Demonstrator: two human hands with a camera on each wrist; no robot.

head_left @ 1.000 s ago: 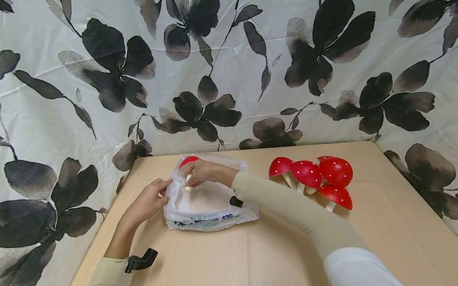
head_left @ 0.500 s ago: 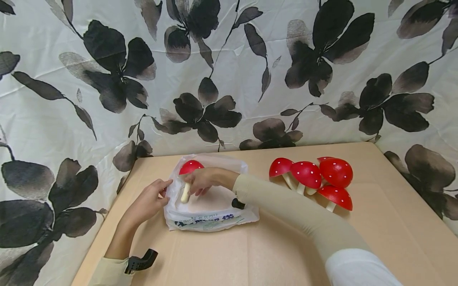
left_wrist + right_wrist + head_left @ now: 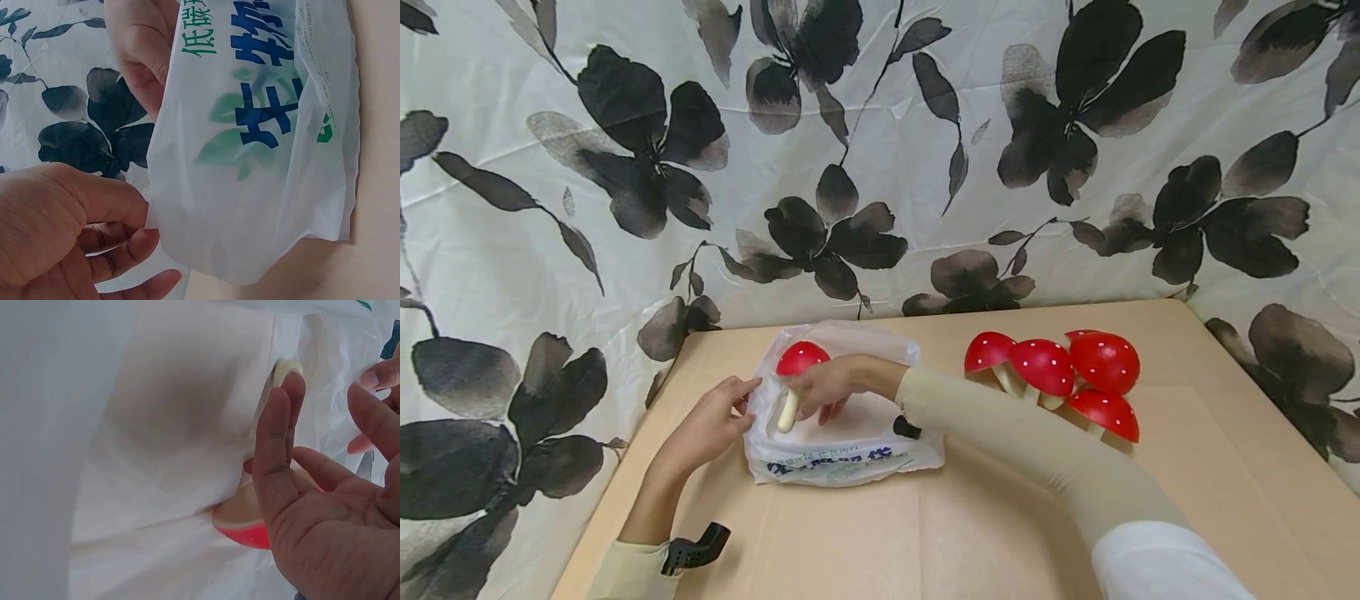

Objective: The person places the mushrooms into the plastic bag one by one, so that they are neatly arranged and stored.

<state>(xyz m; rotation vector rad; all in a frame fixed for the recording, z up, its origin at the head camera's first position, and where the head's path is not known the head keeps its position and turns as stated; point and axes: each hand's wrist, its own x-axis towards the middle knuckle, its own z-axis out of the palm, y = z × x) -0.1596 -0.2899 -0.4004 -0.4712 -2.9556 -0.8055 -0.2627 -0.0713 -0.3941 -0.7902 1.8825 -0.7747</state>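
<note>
A white plastic bag (image 3: 842,471) with blue and green printing stands with its mouth up on the wooden table. My left hand (image 3: 711,425) pinches its left edge between thumb and forefinger, as the left wrist view shows at the bag's rim (image 3: 151,215). Inside the bag lies a toy mushroom (image 3: 802,357) with a white-dotted red cap and a pale stem, cap towards the back. Over it is my right hand (image 3: 838,385), within the bag's mouth. In the right wrist view its fingers (image 3: 275,444) are straight, the thumb apart, and the mushroom's cap (image 3: 244,532) shows behind them.
On the right of the table (image 3: 1210,500), several more red toy mushrooms (image 3: 1041,365) lie clustered together, beyond my right forearm (image 3: 1037,442). A cloth with dark flowers (image 3: 831,237) hangs behind the table.
My right hand has set the mushroom down inside the bag, bringing it slightly nearer, and its fingers have come away from the stem. My left hand stays at the bag's edge.
</note>
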